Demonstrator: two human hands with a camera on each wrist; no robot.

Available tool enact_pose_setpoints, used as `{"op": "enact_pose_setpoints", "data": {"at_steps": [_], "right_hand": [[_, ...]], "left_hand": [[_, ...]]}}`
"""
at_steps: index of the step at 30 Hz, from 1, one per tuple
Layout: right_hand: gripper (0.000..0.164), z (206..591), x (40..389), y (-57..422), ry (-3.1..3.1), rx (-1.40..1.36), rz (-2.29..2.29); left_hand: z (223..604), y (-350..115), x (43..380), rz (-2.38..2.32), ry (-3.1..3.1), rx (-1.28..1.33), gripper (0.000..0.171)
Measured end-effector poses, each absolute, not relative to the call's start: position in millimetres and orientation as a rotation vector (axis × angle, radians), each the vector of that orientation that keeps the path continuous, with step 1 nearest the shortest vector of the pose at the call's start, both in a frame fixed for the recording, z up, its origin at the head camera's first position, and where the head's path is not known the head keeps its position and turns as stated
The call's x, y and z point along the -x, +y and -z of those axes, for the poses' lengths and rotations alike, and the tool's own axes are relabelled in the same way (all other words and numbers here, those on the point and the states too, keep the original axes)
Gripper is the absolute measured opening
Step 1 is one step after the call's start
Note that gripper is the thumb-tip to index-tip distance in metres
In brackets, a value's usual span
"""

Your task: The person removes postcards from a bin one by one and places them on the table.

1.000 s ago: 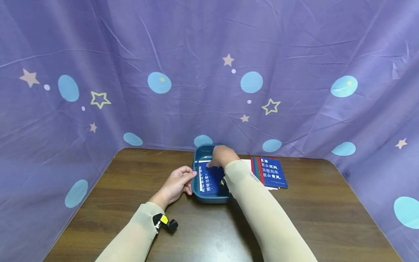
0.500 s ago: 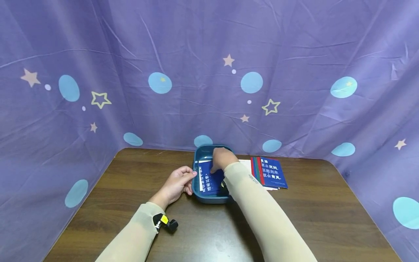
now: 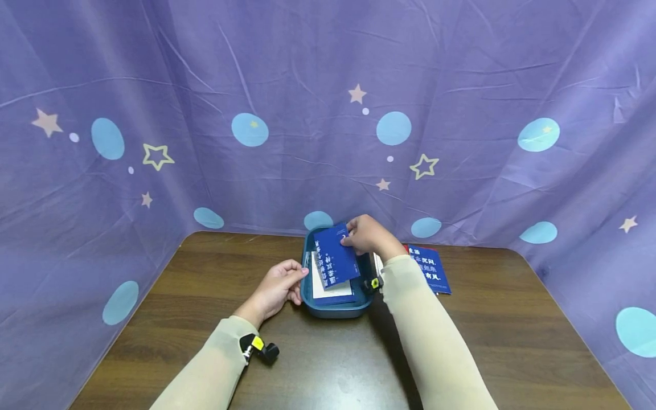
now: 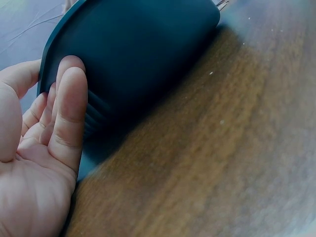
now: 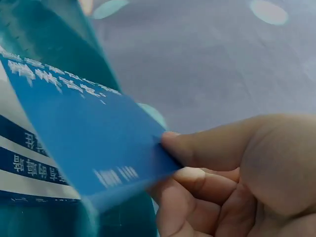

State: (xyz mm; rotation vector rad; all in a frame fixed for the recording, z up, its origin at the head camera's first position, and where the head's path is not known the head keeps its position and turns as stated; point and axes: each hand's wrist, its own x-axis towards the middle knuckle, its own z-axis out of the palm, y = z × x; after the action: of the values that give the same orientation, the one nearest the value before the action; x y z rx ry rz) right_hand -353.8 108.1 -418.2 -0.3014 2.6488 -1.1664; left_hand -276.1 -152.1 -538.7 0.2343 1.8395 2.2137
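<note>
A dark teal rectangular plastic box [image 3: 335, 312] stands near the table's back edge. At its left side my left hand [image 3: 277, 287] holds the rim; in the left wrist view the thumb lies at the rim and the fingers [image 4: 71, 103] rest against the outer wall. Between thumb and fingers, my right hand [image 3: 371, 236] pinches the corner of a blue card [image 3: 335, 256] with white lettering, raised and tilted over the box. In the right wrist view the card [image 5: 94, 128] bends slightly. Beneath it in the box lies a white card [image 3: 328, 295] with blue bands.
Right of the box, partly behind my right forearm, lies a group of cards, with a blue lettered card [image 3: 430, 270] on show. The brown wooden table [image 3: 512, 330] meets a purple patterned cloth [image 3: 328, 142] at the back and sides.
The blue card has come up out of the box in my right hand, which has moved up and right. The white card beneath is now exposed. My left hand has stayed put.
</note>
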Motion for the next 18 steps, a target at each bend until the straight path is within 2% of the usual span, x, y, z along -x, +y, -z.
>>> {"op": "enact_pose_setpoints", "data": {"at_steps": [9,16,18], "right_hand": [[0.034,420,350,167,2.516,0.292,1.546],[0.053,420,341,215,2.641,0.178,1.474],[0.054,421,341,225,2.646,0.153,1.464]], "left_hand": [[540,-151,277,-2.207,1.844,-0.219,0.018],[539,-152,276,-2.196,1.853,-0.214,0.019],[538,-153,276,-2.196,1.859,-0.21,0.019]]}}
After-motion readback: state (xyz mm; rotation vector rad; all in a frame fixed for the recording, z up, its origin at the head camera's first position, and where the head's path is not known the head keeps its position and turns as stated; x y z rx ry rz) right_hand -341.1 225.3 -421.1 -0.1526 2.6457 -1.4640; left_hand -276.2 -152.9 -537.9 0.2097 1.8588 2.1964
